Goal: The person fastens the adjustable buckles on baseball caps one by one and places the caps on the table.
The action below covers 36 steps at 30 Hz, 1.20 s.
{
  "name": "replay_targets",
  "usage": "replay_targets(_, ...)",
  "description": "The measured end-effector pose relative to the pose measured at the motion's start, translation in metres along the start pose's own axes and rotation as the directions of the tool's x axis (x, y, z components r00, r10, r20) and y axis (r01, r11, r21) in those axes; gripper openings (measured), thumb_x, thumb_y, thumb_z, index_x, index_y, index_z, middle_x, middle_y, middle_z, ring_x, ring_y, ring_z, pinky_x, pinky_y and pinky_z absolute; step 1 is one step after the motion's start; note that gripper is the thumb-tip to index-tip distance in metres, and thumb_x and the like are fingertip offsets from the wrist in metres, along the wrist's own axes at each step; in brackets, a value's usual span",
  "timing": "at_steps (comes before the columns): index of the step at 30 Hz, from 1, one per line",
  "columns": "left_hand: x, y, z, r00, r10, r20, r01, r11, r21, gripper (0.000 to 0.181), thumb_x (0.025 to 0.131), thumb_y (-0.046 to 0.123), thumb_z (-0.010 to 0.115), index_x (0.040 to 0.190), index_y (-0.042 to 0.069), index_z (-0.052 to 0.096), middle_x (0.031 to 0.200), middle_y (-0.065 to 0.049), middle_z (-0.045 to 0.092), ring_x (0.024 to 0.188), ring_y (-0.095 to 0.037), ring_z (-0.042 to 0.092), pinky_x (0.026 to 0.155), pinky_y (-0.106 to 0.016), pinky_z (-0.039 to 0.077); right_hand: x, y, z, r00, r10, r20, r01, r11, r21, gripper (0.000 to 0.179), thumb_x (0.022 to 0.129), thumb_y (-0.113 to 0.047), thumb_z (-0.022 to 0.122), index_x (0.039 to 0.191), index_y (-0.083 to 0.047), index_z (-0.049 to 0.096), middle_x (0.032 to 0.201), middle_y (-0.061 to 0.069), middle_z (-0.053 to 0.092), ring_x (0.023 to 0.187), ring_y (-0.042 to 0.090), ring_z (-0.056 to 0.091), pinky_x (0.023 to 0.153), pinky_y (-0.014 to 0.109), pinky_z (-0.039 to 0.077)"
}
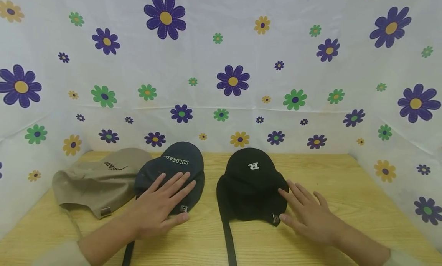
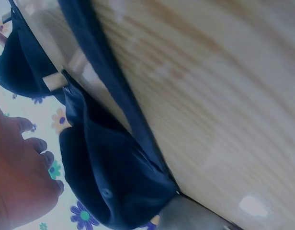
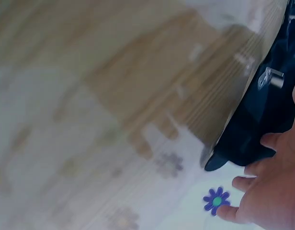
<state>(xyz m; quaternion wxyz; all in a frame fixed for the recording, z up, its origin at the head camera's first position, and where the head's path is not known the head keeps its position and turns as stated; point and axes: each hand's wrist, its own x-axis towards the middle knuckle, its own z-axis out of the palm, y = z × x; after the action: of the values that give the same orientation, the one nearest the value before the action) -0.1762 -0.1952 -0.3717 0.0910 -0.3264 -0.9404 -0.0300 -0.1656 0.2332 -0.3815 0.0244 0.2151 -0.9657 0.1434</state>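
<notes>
Three caps lie in a row on a wooden table. The navy cap (image 1: 194, 162), lettered "COLORADO", is in the middle, with my left hand (image 1: 157, 208) spread over its front part, fingers straight. In the left wrist view that hand (image 2: 23, 167) appears above the navy cap (image 2: 114, 172), with a gap between them. A black cap (image 1: 248, 193) with a white "R" sits to the right. My right hand (image 1: 309, 216) is at its right edge, fingers extended and slightly apart, the fingertips overlapping the cloth. A metal buckle (image 3: 270, 78) shows on the black cap's strap.
A beige cap (image 1: 110, 181) lies at the left, touching the navy one. Straps from the caps trail toward the front of the table (image 1: 193, 247). Behind and at both sides hangs a white cloth (image 1: 193, 55) printed with flowers.
</notes>
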Motion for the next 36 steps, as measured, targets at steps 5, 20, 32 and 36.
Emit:
replay_targets(5,0.004,0.013,0.001,0.999,0.044,0.021,-0.044,0.999,0.004,0.074,0.098,0.062,0.042,0.159,0.024,0.027,0.167,-0.002,0.020,0.154,-0.025,0.019,0.121,-0.057,0.011,-0.001,-0.014,0.001,1.000,0.003,-0.014,-0.003,1.000,-0.012,0.067,0.097,-0.058,0.049,0.152,-0.019,0.042,0.166,0.013,0.020,0.149,0.039,0.024,0.106,0.074,0.016)
replay_targets(20,0.017,0.038,0.004,0.979,0.154,0.130,-0.125,0.970,-0.207,0.070,0.101,0.058,0.038,0.159,0.021,0.026,0.167,-0.004,0.019,0.155,-0.025,0.015,0.122,-0.058,0.010,0.004,-0.034,0.000,1.000,0.029,-0.005,-0.030,0.995,-0.096,0.053,0.089,-0.048,0.069,0.132,-0.020,0.057,0.124,0.002,0.053,0.116,0.024,0.046,0.090,0.054,0.036)
replay_targets(32,0.025,0.060,0.008,0.952,0.280,0.126,-0.253,0.948,-0.193,0.063,0.102,0.058,0.033,0.153,0.021,0.040,0.163,-0.003,0.031,0.151,-0.023,0.027,0.121,-0.057,0.017,0.006,-0.035,0.003,0.997,-0.064,-0.037,0.058,0.990,-0.128,0.038,0.084,-0.042,0.076,0.115,-0.021,0.067,0.115,-0.006,0.057,0.109,0.017,0.051,0.088,0.047,0.037)
replay_targets(36,0.029,0.066,0.011,0.939,0.301,0.168,-0.264,0.941,-0.210,0.062,0.104,0.056,0.030,0.153,0.021,0.041,0.162,-0.002,0.033,0.152,-0.022,0.027,0.121,-0.055,0.019,0.006,-0.035,0.003,0.993,-0.112,-0.048,0.103,0.983,-0.152,0.034,0.083,-0.039,0.078,0.111,-0.021,0.068,0.110,-0.007,0.060,0.104,0.015,0.051,0.085,0.042,0.037)
